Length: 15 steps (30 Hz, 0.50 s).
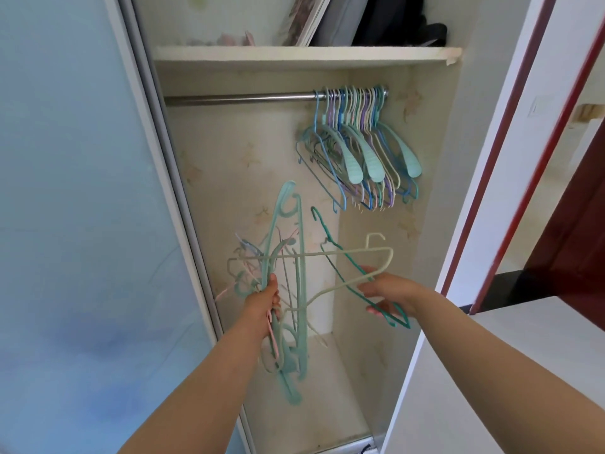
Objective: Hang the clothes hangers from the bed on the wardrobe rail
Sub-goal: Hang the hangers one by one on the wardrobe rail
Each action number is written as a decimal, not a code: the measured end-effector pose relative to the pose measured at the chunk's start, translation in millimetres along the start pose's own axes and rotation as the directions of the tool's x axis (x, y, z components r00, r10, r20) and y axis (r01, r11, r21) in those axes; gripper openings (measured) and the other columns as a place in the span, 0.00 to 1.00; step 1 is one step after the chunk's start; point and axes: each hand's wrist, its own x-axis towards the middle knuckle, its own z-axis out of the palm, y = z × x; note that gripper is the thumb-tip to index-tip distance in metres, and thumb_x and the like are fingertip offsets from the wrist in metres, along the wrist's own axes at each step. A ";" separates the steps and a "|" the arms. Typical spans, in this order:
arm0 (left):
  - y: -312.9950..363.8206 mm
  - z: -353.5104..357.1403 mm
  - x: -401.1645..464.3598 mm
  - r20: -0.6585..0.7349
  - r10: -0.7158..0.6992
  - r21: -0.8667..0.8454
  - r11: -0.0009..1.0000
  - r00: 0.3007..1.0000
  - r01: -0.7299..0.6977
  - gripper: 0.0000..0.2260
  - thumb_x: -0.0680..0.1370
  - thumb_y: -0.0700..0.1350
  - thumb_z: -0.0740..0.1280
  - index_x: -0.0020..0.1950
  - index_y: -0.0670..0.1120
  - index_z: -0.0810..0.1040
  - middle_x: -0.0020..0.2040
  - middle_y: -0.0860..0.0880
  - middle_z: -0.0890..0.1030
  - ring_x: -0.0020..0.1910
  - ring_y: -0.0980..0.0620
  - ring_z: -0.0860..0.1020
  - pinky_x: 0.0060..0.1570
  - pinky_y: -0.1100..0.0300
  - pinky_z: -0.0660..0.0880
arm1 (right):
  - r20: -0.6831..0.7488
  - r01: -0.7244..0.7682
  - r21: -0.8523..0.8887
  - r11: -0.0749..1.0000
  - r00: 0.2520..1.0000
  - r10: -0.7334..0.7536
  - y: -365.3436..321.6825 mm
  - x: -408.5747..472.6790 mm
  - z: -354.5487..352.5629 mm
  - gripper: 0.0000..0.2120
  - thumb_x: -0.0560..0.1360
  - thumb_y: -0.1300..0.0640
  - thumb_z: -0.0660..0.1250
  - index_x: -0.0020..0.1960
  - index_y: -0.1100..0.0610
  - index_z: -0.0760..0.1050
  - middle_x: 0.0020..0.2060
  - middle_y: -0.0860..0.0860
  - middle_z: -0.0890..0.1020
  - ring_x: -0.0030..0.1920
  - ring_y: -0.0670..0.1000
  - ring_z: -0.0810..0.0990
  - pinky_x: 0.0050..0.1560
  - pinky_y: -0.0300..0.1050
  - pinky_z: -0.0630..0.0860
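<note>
My left hand [265, 298] grips a tangled bundle of hangers [288, 257], mostly pale teal with some pink and cream wire ones, held low inside the open wardrobe. My right hand [388, 294] holds a dark green wire hanger [330, 239] and touches a cream hanger [376, 253] that crosses the bundle. The metal rail [239, 99] runs across the wardrobe above both hands. Several pastel hangers [357, 145] hang bunched at its right end.
A white shelf [304, 54] above the rail carries a framed picture, bags and dark items. The blue sliding door [75, 208] stands on the left. A white wardrobe side panel [484, 208] and a red door frame [520, 152] are on the right.
</note>
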 end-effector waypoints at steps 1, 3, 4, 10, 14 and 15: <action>0.6 -1.2 1.3 -0.006 -0.019 -0.013 1.000 1.000 0.019 0.18 0.76 0.55 0.68 0.33 0.46 0.70 0.21 0.52 0.67 0.19 0.56 0.63 0.19 0.68 0.63 | -0.006 0.043 -0.007 0.999 0.999 -0.043 -10.2 -2.3 6.2 0.15 0.80 0.54 0.62 0.64 0.43 0.64 0.56 0.55 0.71 0.35 0.54 0.77 0.29 0.40 0.75; 5.3 -2.3 2.5 0.005 -0.055 -0.037 0.998 0.998 0.056 0.20 0.75 0.58 0.67 0.32 0.48 0.68 0.20 0.53 0.66 0.19 0.56 0.62 0.22 0.64 0.63 | -0.034 0.101 -0.010 0.995 0.994 -0.101 -30.6 -6.0 17.2 0.17 0.80 0.48 0.59 0.68 0.41 0.63 0.60 0.54 0.70 0.34 0.53 0.78 0.37 0.43 0.76; 8.3 -2.0 3.2 0.016 -0.066 -0.062 0.996 0.998 0.067 0.20 0.75 0.59 0.67 0.31 0.48 0.68 0.20 0.54 0.65 0.18 0.56 0.62 0.23 0.63 0.63 | -0.045 0.119 -0.008 0.993 0.992 -0.119 -40.4 -7.0 22.0 0.18 0.80 0.46 0.58 0.70 0.42 0.62 0.61 0.54 0.70 0.34 0.53 0.78 0.40 0.45 0.77; 30.4 0.4 3.7 0.082 -0.070 -0.243 0.966 0.994 0.088 0.20 0.75 0.58 0.67 0.31 0.49 0.66 0.20 0.54 0.64 0.16 0.57 0.60 0.19 0.69 0.62 | -0.130 0.247 -0.015 0.969 0.960 -0.247 -97.8 -8.7 35.1 0.23 0.81 0.41 0.48 0.73 0.49 0.59 0.56 0.59 0.77 0.35 0.55 0.77 0.24 0.37 0.71; 44.0 4.9 7.0 0.099 -0.075 -0.310 0.945 0.992 0.103 0.21 0.75 0.58 0.67 0.31 0.48 0.64 0.19 0.53 0.63 0.15 0.56 0.62 0.18 0.70 0.62 | -0.086 0.280 -0.003 0.960 0.957 -0.279 -137.5 -10.9 33.5 0.22 0.81 0.40 0.48 0.70 0.48 0.63 0.50 0.59 0.82 0.35 0.58 0.78 0.31 0.42 0.78; 47.0 6.4 7.5 0.098 -0.077 -0.313 0.944 0.992 0.104 0.21 0.75 0.58 0.67 0.31 0.47 0.64 0.19 0.53 0.63 0.14 0.56 0.62 0.18 0.70 0.62 | -0.076 0.286 -0.001 0.958 0.956 -0.285 -148.8 -11.3 32.7 0.22 0.81 0.40 0.48 0.69 0.48 0.64 0.48 0.59 0.83 0.36 0.59 0.78 0.34 0.44 0.79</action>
